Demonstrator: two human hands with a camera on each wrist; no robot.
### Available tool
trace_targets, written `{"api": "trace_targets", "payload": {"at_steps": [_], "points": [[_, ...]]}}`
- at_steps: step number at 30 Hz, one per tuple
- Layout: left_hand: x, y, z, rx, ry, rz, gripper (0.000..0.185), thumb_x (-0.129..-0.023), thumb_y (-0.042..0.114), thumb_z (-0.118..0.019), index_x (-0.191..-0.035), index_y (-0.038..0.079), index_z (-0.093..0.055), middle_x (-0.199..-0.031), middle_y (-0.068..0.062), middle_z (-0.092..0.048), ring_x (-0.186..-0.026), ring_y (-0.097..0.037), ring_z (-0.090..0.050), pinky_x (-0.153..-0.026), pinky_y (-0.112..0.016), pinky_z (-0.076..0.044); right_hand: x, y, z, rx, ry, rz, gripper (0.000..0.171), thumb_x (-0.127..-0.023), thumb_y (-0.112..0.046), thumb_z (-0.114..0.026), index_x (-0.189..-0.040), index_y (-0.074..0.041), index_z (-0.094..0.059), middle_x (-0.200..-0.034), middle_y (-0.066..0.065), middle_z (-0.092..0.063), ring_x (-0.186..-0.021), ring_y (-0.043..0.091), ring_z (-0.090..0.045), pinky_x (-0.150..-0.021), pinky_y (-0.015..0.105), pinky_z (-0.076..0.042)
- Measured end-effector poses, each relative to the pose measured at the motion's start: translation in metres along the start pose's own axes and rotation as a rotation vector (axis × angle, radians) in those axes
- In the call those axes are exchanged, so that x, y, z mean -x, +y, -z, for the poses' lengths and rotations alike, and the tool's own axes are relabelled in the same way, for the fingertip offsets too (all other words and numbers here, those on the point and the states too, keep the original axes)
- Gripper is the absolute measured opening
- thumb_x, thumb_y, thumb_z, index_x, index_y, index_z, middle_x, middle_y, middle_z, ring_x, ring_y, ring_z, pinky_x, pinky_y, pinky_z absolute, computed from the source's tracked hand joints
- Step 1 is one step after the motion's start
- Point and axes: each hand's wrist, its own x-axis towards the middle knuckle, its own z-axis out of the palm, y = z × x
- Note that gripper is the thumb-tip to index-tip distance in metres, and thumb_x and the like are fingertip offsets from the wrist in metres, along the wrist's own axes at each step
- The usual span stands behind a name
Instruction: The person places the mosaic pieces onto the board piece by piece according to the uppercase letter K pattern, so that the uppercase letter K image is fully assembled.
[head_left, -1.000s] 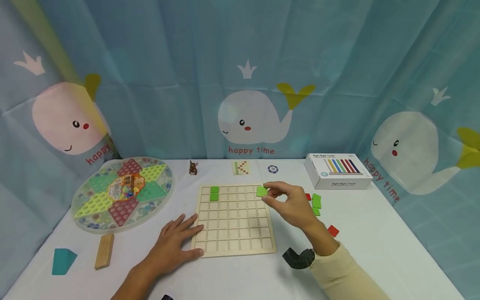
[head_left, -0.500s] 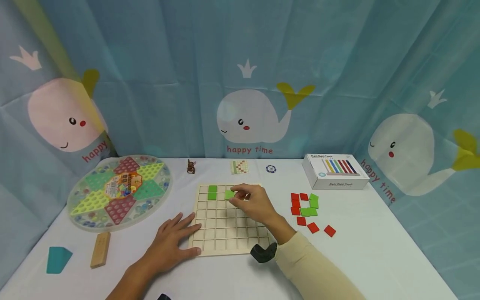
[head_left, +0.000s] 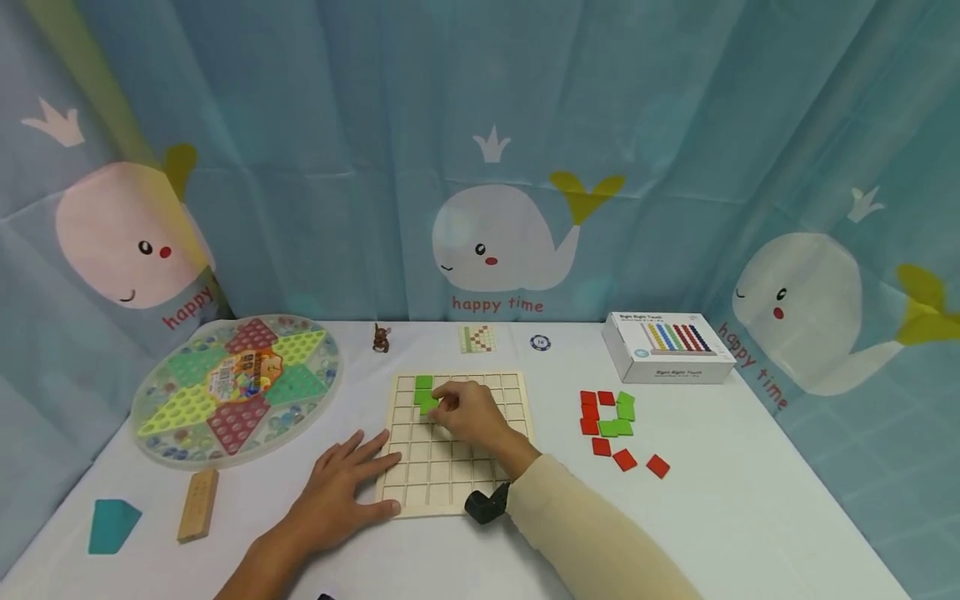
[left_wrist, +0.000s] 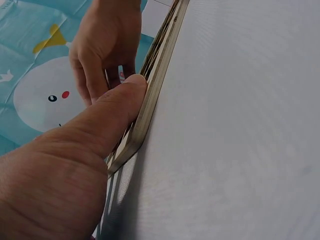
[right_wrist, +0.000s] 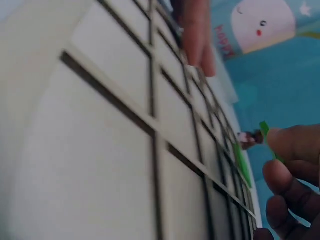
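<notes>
Green tile (head_left: 430, 405) sits pinched in my right hand (head_left: 467, 414), low over the board (head_left: 457, 483), just below the two green tiles (head_left: 423, 388) already in their squares near the far left corner. My left hand (head_left: 341, 492) lies flat, fingers straight, against the board's near left edge to steady it. I judge I'm mid-placement; next the tile needs squaring to an open cell, then letting go. Spare tiles (head_left: 611, 421) wait on the bench (head_left: 750, 500) to my right.
</notes>
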Motion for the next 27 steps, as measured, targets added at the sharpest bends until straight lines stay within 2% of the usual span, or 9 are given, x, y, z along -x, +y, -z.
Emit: {"api": "trace_targets", "payload": {"at_steps": [5, 13, 22, 27], "points": [[0.0, 0.003, -0.003, 0.0, -0.002, 0.004, 0.066, -0.076, 0.061, -0.071, -0.129, 0.022, -0.065, -0.149, 0.0, -0.041, -0.14, -0.038, -0.023, -0.106, -0.059, -0.013, -0.002, 0.004, -0.011, 0.075, -0.011, 0.009, 0.026, -0.085, -0.014, -0.075, -0.108, -0.003, -0.071, -0.076, -0.009, -0.059, -0.065, 0.006, -0.053, -0.06, 0.022, -0.046], [-0.001, 0.007, -0.003, -0.004, 0.003, -0.004, 0.065, -0.076, 0.059, -0.072, -0.129, 0.021, -0.065, -0.148, 0.0, -0.042, -0.139, -0.038, -0.024, -0.105, -0.059, -0.014, -0.004, 0.007, -0.015, 0.177, 0.002, 0.017, 0.027, -0.084, -0.014, -0.076, -0.108, -0.004, -0.072, -0.079, -0.008, -0.058, -0.071, 0.007, -0.052, -0.063, 0.021, -0.046], [0.0, 0.006, 0.0, -0.014, 0.004, -0.002, 0.065, -0.076, 0.058, -0.072, -0.129, 0.02, -0.065, -0.149, -0.001, -0.042, -0.139, -0.038, -0.024, -0.106, -0.058, -0.014, -0.008, 0.007, -0.02, 0.198, 0.004, 0.049, 0.027, -0.084, -0.016, -0.076, -0.108, -0.005, -0.073, -0.077, -0.008, -0.058, -0.069, 0.006, -0.051, -0.063, 0.022, -0.045], [0.0, 0.005, 0.002, -0.018, 0.002, 0.007, 0.065, -0.076, 0.059, -0.072, -0.129, 0.02, -0.065, -0.148, -0.001, -0.042, -0.139, -0.038, -0.025, -0.106, -0.059, -0.014, -0.005, 0.002, -0.015, 0.157, 0.002, 0.045, 0.029, -0.084, -0.017, -0.075, -0.11, -0.005, -0.072, -0.082, -0.006, -0.06, -0.072, 0.007, -0.052, -0.064, 0.022, -0.046]]}}
